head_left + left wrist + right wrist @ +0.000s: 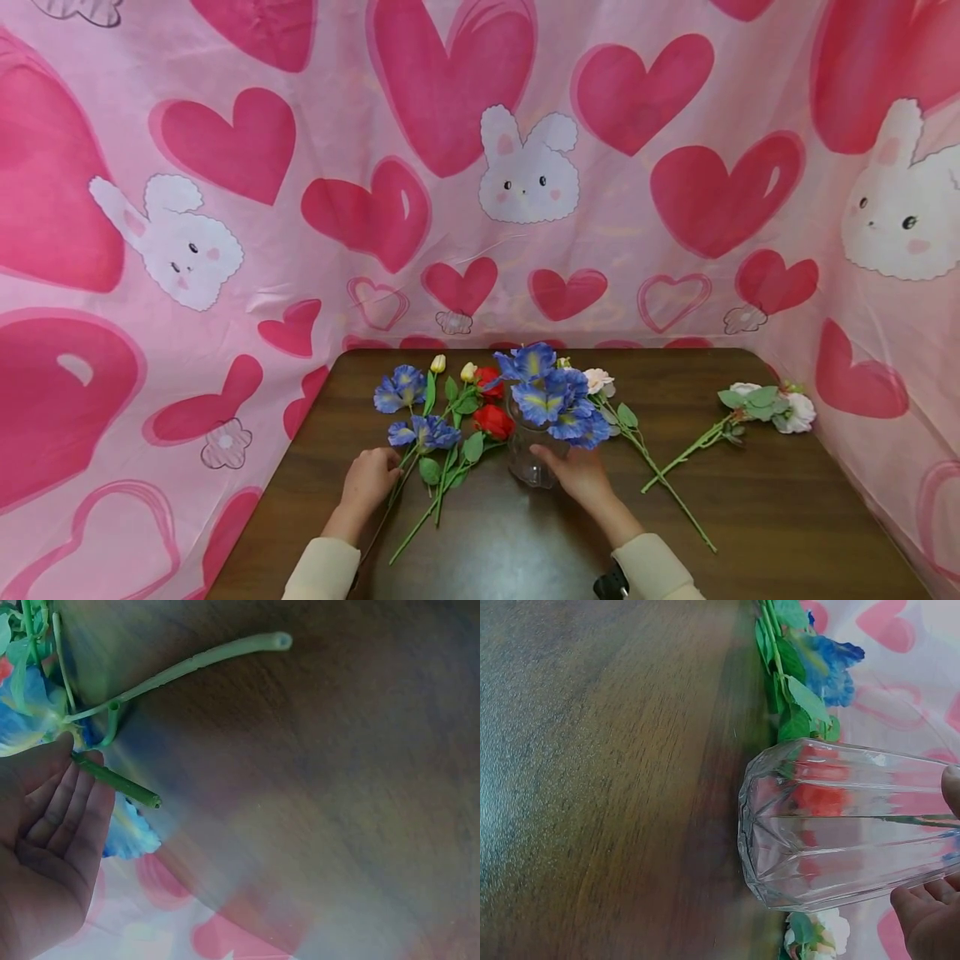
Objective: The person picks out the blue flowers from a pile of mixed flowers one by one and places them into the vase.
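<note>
On the left, my left hand [370, 483] pinches the green stem [120, 781] of a blue iris between thumb and fingertips. Two blue iris heads [424, 432] show just beyond that hand. My right hand [583, 483] is wrapped around a clear faceted glass vase [531, 471] near the middle of the table. Large blue irises [542, 400] fill the vase's mouth and hide its rim. Through the glass in the right wrist view, a stem [919, 820] shows inside the upper part of the vase [832, 847].
Red flowers [493, 422] and yellow tulip buds [438, 363] lie between the hands on the brown table [510, 550]. Right of the vase lies a pale pink flower [597, 381] on a long stem, and farther right a white flower spray [793, 413]. A pink heart-print cloth [615, 242] surrounds the table.
</note>
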A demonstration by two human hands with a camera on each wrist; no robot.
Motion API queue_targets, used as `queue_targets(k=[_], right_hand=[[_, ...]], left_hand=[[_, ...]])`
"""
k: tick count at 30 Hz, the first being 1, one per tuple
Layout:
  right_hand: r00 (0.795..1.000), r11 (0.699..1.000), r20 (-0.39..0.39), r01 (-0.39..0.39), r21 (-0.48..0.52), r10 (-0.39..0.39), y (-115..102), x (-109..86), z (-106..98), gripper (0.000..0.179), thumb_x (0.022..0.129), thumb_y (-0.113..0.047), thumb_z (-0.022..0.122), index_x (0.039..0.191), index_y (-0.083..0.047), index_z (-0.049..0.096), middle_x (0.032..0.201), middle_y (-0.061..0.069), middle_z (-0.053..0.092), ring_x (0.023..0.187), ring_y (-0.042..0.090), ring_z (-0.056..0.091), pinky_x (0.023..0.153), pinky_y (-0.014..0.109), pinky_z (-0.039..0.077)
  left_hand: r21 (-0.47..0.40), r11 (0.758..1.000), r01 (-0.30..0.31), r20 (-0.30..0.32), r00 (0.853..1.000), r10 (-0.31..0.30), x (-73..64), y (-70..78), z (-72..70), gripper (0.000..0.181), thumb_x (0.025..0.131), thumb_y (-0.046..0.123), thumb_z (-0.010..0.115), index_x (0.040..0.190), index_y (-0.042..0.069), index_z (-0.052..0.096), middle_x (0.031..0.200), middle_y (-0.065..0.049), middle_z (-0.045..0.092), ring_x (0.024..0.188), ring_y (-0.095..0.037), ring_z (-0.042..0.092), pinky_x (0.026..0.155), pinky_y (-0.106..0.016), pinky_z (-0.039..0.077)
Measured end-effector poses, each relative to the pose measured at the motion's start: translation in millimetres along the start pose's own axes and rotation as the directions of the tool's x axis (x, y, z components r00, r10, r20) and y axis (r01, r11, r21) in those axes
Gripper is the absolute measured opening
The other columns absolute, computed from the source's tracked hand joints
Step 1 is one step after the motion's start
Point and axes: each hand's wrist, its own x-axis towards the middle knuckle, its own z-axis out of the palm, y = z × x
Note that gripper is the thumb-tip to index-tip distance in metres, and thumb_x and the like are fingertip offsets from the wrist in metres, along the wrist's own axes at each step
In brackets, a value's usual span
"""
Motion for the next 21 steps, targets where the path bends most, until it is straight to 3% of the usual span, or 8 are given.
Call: queue_targets(k=[8,21], right_hand=[[1.000,1.000,-0.012,0.017,0.002,-0.017,2,1.0,1,0.084,0.084,-0.033,0.078,0.143,0.006,0.034,0.144,0.027,0.041,0.131,0.043,0.040,0.101,0.058,0.036],[0.999,0.999,-0.022,0.034,-0.006,-0.034,4,0.9,3,0.085,0.083,-0.033,0.077,0.143,0.008,0.033,0.143,0.028,0.041,0.131,0.043,0.040,0.101,0.057,0.036]], left_hand=[[-0.007,1.000,0.005,-0.048,0.999,-0.005,2.5,3.0,-3.9,0.006,0.079,0.001,0.073,0.083,0.004,0.075,0.081,-0.008,0.071,0.076,-0.029,0.067,0.069,-0.046,0.054],[-0.040,0.998,-0.037,-0.179,0.983,0.029,13.5,18.7,-27.4,0.008,0.079,0.001,0.073,0.086,0.001,0.076,0.082,-0.013,0.072,0.078,-0.033,0.068,0.071,-0.048,0.054]])
